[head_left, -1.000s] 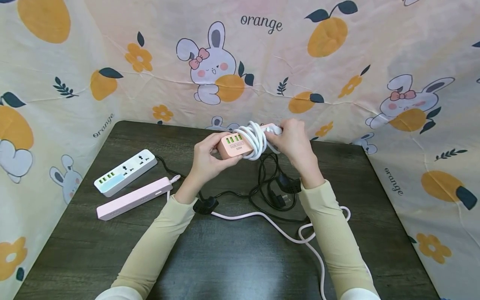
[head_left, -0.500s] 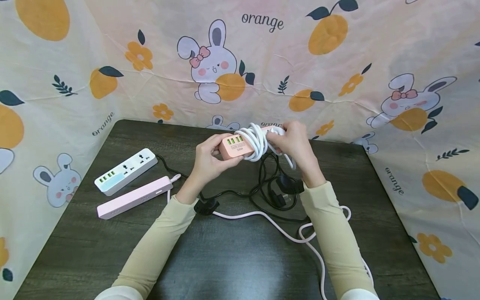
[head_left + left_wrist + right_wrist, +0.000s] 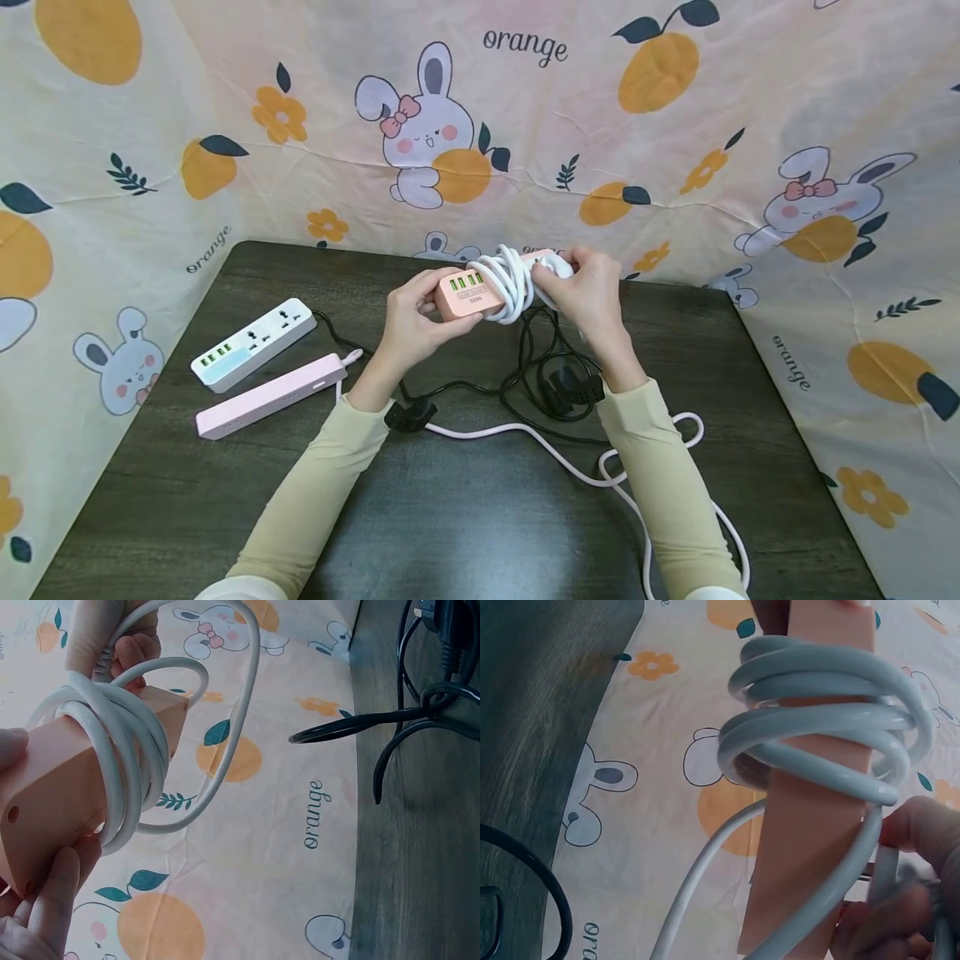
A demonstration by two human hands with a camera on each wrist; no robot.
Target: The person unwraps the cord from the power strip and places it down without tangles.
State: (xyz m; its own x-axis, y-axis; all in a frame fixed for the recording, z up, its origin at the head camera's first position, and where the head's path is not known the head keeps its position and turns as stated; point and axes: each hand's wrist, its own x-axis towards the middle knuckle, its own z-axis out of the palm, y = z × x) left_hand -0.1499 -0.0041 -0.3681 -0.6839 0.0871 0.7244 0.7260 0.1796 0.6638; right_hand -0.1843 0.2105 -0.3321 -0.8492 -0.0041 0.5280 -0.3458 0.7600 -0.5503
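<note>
A salmon-pink power strip [image 3: 470, 293] with green USB ports is held up over the far side of the table. White cable [image 3: 510, 283] is wound round its middle in several loops. My left hand [image 3: 415, 321] grips the strip at the USB end, thumb along its near side. At the other end my right hand [image 3: 588, 296] pinches the white cable, beside a ribbed cable sleeve [image 3: 103, 666] in the left wrist view. A loose loop of the cable [image 3: 244, 697] hangs off the strip there. In the right wrist view the right hand's fingertips are partly blurred.
A white power strip [image 3: 255, 343] and a pale pink one [image 3: 272, 396] lie at the table's left. Tangled black cable [image 3: 525, 383] with black plugs [image 3: 566, 392] lies below my hands. Another black plug [image 3: 410, 414] sits by the left cuff. A pale pink cable [image 3: 555, 458] crosses the table rightward.
The right hand has shifted slightly at the cable end, and the loose cable loop under it has swung out and back. The left hand keeps its grip on the strip.
</note>
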